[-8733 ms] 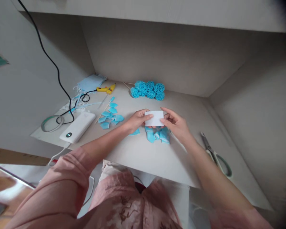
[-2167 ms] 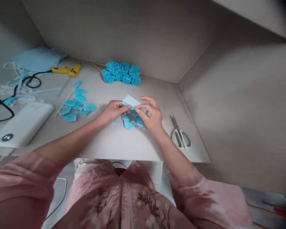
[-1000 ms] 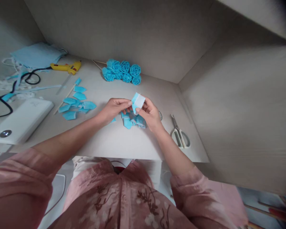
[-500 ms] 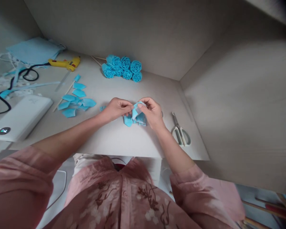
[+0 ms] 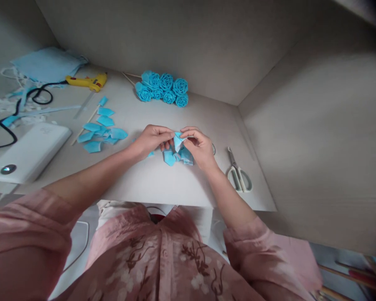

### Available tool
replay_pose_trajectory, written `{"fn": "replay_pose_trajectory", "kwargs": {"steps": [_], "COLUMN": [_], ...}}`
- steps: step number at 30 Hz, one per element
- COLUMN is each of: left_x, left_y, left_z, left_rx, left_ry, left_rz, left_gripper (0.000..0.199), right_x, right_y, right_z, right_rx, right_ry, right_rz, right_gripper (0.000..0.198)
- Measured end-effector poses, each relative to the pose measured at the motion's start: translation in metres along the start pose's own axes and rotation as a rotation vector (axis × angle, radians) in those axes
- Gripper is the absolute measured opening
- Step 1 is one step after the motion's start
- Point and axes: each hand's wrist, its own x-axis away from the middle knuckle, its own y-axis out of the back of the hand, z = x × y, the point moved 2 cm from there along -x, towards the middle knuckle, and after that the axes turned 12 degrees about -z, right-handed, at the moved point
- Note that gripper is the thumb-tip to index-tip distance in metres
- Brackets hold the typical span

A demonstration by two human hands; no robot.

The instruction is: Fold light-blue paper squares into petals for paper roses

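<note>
Between my two hands is a small light-blue fabric petal [image 5: 178, 142], partly folded, with its paler side showing. My left hand [image 5: 153, 140] pinches its left edge between thumb and fingertips. My right hand [image 5: 198, 146] is closed on its right edge, thumb below and fingers above. Just under them on the table lie several more blue fabric pieces [image 5: 169, 158], partly hidden by the right hand. To the left of my left hand, cut blue petals [image 5: 105, 121] lie scattered beside a thin wooden stick [image 5: 87, 123].
Several blue fabric roses [image 5: 166, 82] on sticks lie at the back. A yellow glue gun [image 5: 89, 82] with black cord and a stack of blue face masks [image 5: 47, 65] are back left. A white power bank [image 5: 31, 152] lies front left, scissors [image 5: 236, 171] on the right.
The petal has been folded over, looking smaller and more pointed. My fingers have shifted slightly on it, the left thumb now along its upper edge.
</note>
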Motion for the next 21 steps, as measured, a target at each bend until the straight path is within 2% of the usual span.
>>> {"fn": "replay_pose_trajectory", "kwargs": {"steps": [8,21], "left_x": [-0.0005,-0.0027], "left_y": [0.0008,-0.0007], "left_z": [0.0012,0.0039], "left_rx": [0.006,-0.008], "left_ry": [-0.037,-0.023], "left_rz": [0.047,-0.013], "left_gripper": [0.034,0.012], "right_x": [-0.0003,0.0008], "right_y": [-0.0002,0.0005], "right_z": [0.0004,0.0003], "right_rx": [0.015,0.004], "right_ry": [-0.033,-0.034], "right_rz": [-0.004,0.009], "right_gripper": [0.009,0.008]}}
